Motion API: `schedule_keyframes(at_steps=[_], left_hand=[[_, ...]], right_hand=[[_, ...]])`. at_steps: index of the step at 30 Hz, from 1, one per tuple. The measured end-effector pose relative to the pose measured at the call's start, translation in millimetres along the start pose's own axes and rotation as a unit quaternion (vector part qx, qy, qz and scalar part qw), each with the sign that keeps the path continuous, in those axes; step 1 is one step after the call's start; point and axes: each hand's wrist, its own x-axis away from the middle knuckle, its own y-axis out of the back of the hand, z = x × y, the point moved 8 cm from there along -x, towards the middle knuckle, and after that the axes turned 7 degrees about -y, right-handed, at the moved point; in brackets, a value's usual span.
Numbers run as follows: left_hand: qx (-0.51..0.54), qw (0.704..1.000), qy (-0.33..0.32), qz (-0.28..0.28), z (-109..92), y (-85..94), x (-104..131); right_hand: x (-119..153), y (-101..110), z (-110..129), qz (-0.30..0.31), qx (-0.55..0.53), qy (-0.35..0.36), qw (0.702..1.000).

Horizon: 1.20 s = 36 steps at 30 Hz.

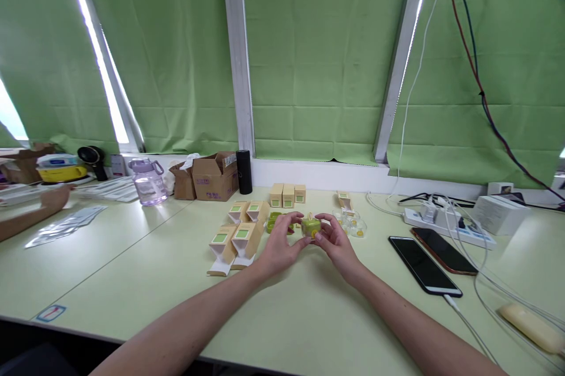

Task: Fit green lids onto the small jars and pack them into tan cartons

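green cloth (313, 58) hung behind a long pale table (273, 317). on the table, right in the middle, a small green block (311, 226) with a yellow round spot low on the front. held up by both hands, near the tabletop; too small to tell if touching it.

left hand (282, 240) bent around the left side of the green block, pinching with thumb low and fingers high. right hand (339, 246) bent the same way on the right side, thumb near the yellow spot, pinching too.

looks light, a bit shiny, maybe slippery. hard or soft, cannot tell. best to hold by the two sides, with soft fingertips, in case of dents or cracks. safer not to press on the yellow spot.

left of the green block, four tan boxes (249, 235) with green squares, flaps open on the near ones. just left and a bit behind, some green pieces (274, 220), partly hidden by fingers. behind, three small boxes (288, 195) in a row. to the right and a bit behind, clear cups (358, 228) with yellow spots inside. well to the right, two phones (426, 264). far left, another person's hand (56, 196).
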Motion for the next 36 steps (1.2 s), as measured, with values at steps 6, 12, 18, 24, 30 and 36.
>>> schedule_keyframes(at_steps=[6,12,18,24,30,36], left_hand=[[-0.026,0.999,-0.024,0.007,-3.4,-1.8,-0.3],[-0.040,0.998,-0.040,0.012,-6.1,-1.5,-1.8],[-0.060,0.997,-0.040,-0.003,-9.3,1.2,-1.1],[-0.028,0.999,-0.044,-0.012,-11.0,1.6,-0.6],[0.015,0.998,-0.068,-0.001,-16.0,-1.6,-0.7],[0.012,0.999,-0.043,-0.008,-10.2,-0.7,-1.2]], right_hand=[[0.2,-0.5,1.8,-0.001,-0.013,0.000,1.000],[-2.8,2.8,3.9,0.002,-0.008,-0.004,1.000],[-2.3,-0.7,4.5,0.004,-0.070,-0.023,0.997],[-2.7,2.7,-8.3,0.014,-0.159,-0.067,0.985],[-7.5,17.3,-17.7,-0.010,-0.181,-0.060,0.982],[-6.4,17.3,-15.1,-0.020,-0.192,-0.066,0.979]])
